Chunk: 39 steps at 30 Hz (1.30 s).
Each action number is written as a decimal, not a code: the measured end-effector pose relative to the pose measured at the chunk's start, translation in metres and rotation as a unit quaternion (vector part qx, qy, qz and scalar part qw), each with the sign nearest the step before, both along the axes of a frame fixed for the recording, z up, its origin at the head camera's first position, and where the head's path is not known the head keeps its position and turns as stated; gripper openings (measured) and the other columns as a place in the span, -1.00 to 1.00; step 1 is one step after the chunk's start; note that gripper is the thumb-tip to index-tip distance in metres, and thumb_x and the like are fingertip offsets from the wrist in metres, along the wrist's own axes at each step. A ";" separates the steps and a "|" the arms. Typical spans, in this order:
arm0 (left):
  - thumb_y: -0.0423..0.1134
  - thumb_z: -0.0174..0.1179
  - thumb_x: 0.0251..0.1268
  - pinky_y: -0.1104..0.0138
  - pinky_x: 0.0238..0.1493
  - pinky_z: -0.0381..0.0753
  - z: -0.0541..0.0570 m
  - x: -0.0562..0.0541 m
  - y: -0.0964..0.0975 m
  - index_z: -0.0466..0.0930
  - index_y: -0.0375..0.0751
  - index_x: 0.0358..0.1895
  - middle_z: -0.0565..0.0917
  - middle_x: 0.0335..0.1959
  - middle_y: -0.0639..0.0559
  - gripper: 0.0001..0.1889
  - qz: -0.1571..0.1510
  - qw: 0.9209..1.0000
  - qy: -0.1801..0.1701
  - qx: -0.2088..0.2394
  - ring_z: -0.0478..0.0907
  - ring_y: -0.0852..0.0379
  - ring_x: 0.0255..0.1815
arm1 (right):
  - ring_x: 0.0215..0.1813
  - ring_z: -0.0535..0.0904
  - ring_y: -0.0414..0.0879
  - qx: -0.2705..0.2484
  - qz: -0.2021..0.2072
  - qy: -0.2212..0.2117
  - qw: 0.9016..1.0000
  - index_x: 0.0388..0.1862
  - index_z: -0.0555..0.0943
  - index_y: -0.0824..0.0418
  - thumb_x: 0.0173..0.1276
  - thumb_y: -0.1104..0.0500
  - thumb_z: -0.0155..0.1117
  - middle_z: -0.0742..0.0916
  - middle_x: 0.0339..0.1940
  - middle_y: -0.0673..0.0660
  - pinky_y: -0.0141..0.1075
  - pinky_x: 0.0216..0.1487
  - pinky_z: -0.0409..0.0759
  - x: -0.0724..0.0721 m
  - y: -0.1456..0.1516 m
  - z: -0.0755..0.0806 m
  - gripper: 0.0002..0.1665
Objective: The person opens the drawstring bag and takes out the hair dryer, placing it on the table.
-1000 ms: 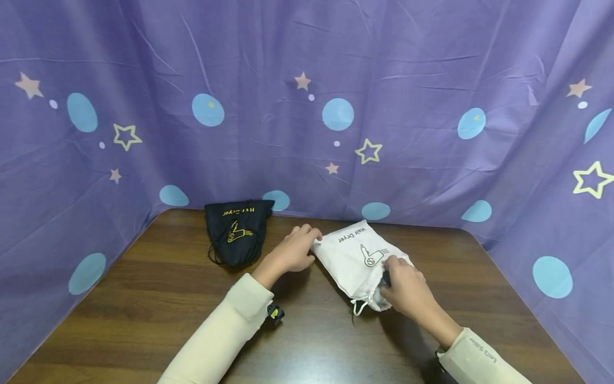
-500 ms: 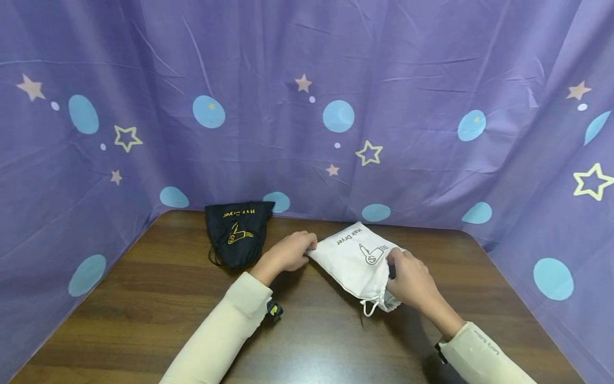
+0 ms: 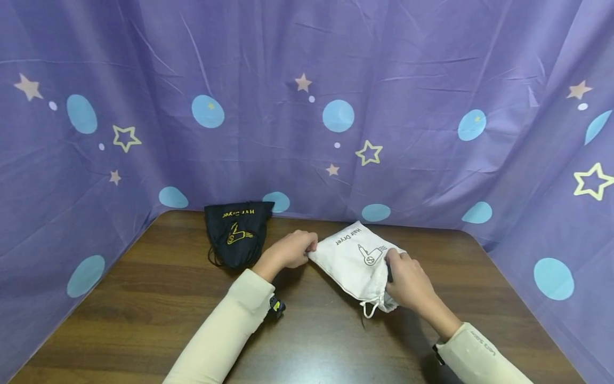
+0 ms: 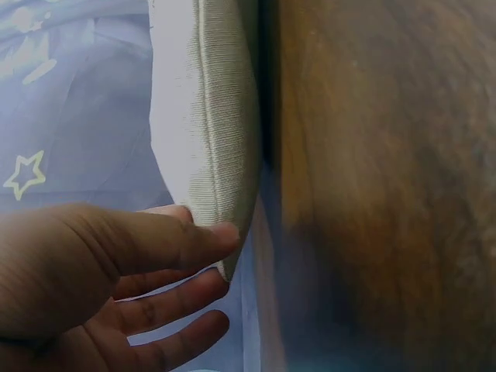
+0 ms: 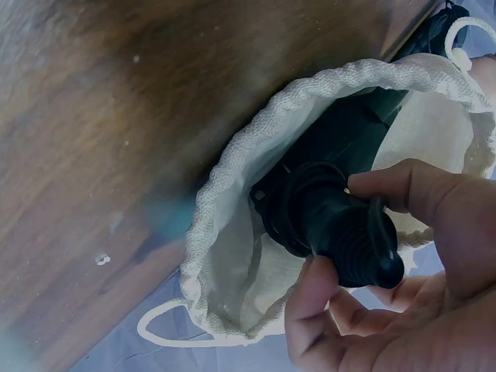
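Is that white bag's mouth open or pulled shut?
Open: the right wrist view shows the white bag gaping around a dark object that the right hand pinches.

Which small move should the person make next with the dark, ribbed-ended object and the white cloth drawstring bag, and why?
Probably draw the dark object gently outward with the right hand: it pinches the ribbed end at the open mouth, while the object's body lies inside the bag. The left hand pinches a corner away from the mouth, so it could steady the bag.
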<state>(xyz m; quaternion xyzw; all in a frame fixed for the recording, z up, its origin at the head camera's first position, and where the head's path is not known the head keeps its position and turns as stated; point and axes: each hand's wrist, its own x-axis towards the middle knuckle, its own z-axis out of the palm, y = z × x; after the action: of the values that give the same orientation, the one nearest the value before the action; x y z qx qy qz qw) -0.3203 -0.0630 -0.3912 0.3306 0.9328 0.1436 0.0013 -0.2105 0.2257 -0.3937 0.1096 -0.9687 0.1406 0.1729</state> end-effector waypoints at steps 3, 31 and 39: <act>-0.61 0.25 0.13 0.26 -0.25 0.51 -0.003 -0.002 0.000 0.52 -0.13 -0.28 0.51 -0.41 0.07 -0.73 -0.001 1.000 0.007 0.004 0.45 0.11 -0.33 | -0.31 0.59 0.32 0.001 0.002 0.002 1.000 -0.26 0.43 0.20 0.01 0.28 0.47 0.58 -0.32 0.28 0.14 -0.35 0.54 0.000 0.000 -0.001 -0.60; -0.45 0.28 0.28 0.24 -0.26 0.44 -0.006 -0.011 -0.021 0.47 -0.10 -0.35 0.46 -0.42 0.08 -0.80 -0.004 0.997 0.079 0.008 0.40 0.11 -0.34 | -0.27 0.57 0.05 -0.008 0.030 -0.034 0.999 -0.15 0.50 0.26 0.02 0.31 0.52 0.62 -0.30 0.13 0.02 -0.25 0.53 0.000 0.036 -0.005 -0.55; -0.51 0.34 0.05 0.18 -0.11 0.49 -0.002 -0.006 -0.011 0.53 0.01 -0.21 0.50 -0.24 0.13 -0.67 -0.046 0.994 0.091 -0.046 0.44 0.08 -0.13 | -0.25 0.58 0.04 -0.004 0.021 -0.057 0.998 -0.06 0.50 0.28 0.06 0.27 0.48 0.63 -0.25 0.15 0.00 -0.28 0.55 -0.001 0.037 -0.002 -0.53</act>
<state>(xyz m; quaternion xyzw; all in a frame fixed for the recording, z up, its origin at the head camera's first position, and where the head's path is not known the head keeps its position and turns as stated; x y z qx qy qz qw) -0.3260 -0.0735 -0.3930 0.3846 0.9184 0.0694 -0.0622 -0.2117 0.2622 -0.3953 0.1212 -0.9738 0.1546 0.1145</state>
